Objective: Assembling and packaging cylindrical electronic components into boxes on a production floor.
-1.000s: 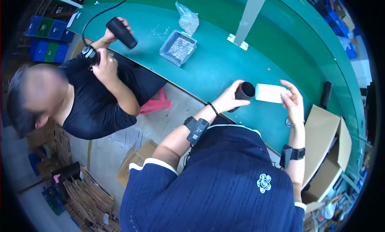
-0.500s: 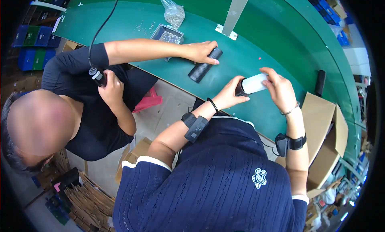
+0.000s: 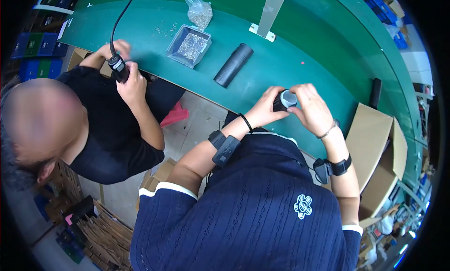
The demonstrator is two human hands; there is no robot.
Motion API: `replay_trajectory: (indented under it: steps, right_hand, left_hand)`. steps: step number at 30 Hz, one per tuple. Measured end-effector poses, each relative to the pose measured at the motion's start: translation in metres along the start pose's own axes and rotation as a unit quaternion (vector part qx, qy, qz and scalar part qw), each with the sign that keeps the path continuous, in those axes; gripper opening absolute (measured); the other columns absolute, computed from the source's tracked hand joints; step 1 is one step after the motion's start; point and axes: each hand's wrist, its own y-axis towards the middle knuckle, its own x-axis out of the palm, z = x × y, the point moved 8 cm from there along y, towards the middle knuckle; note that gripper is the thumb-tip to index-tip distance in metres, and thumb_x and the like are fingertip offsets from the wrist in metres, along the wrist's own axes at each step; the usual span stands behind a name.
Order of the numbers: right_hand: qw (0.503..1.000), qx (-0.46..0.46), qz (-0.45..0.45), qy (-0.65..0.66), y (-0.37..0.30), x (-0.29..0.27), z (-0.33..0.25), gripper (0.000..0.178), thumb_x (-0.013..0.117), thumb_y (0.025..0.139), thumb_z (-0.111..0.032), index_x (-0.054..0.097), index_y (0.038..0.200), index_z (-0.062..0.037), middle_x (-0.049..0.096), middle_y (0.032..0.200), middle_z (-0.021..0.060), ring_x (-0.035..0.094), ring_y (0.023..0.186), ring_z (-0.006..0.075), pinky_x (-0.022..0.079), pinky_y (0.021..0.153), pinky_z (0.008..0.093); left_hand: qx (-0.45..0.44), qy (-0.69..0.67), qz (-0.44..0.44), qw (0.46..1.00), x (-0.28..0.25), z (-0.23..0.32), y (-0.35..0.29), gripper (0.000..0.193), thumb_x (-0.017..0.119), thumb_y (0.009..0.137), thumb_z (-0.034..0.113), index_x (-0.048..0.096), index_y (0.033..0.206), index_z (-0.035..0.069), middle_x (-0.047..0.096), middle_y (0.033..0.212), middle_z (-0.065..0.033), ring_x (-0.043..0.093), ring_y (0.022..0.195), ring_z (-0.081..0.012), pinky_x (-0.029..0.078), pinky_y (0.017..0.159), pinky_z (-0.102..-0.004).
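Note:
Close to the bench's near edge, my left hand [image 3: 263, 111] is wrapped round a short-looking black tube [image 3: 280, 102]. A white cylinder [image 3: 289, 99] sits inside it, only its pale round end showing. My right hand [image 3: 313, 111] has its thumb and fingers at that white end, pinching its rim. How deep the cylinder reaches is hidden by my fingers. To the left of my hands, a longer black textured tube [image 3: 233, 65] lies on the green bench [image 3: 281, 60], untouched.
On the left a co-worker holds a black corded power tool [image 3: 118, 68]. A grey bin [image 3: 174, 48] of small metal parts and a clear plastic bag [image 3: 200, 13] stand farther back. A metal post [image 3: 270, 18], another black tube [image 3: 376, 93] and an open cardboard box [image 3: 368, 135] are also here.
The white cylinder, earlier sticking well out of the black tube, now shows only its end. My right hand moved left toward my left hand. The co-worker let go of the longer tube and withdrew left.

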Motion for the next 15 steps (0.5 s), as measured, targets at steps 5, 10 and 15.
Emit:
replay_trajectory:
  steps: [5,10,15]
  right_hand:
    - [1.0,0.011,-0.027,-0.003,-0.017,0.023,0.027,0.03,0.077,0.062,-0.006,0.067,0.09,-0.0061,0.051,0.112,0.0119,0.05,0.108,0.0313,0.046,0.088,0.0389]
    - [0.997,-0.005,-0.033,0.067,-0.02,0.026,0.024,0.027,0.078,0.062,-0.006,0.067,0.087,-0.0079,0.05,0.117,0.0134,0.047,0.112,0.0335,0.043,0.092,0.0404]
    - [0.994,-0.018,-0.039,0.097,-0.024,0.029,0.024,0.028,0.078,0.062,-0.006,0.068,0.088,-0.0083,0.049,0.122,0.0139,0.046,0.116,0.034,0.042,0.095,0.0416]
  left_hand:
    - [0.042,0.024,0.013,0.999,-0.014,0.032,-0.006,0.07,0.08,0.068,0.018,0.044,0.126,0.006,0.043,0.126,-0.017,0.052,0.112,-0.0346,0.045,0.093,-0.0414]
    - [0.125,0.12,-0.062,0.983,-0.011,0.052,-0.011,0.029,0.074,0.072,0.009,0.053,0.091,0.005,0.042,0.124,-0.0168,0.056,0.108,-0.034,0.05,0.084,-0.0415]
    - [0.14,0.173,-0.08,0.972,-0.006,0.057,-0.013,0.03,0.078,0.071,0.013,0.053,0.083,0.003,0.043,0.124,-0.0162,0.056,0.108,-0.0328,0.05,0.083,-0.0409]
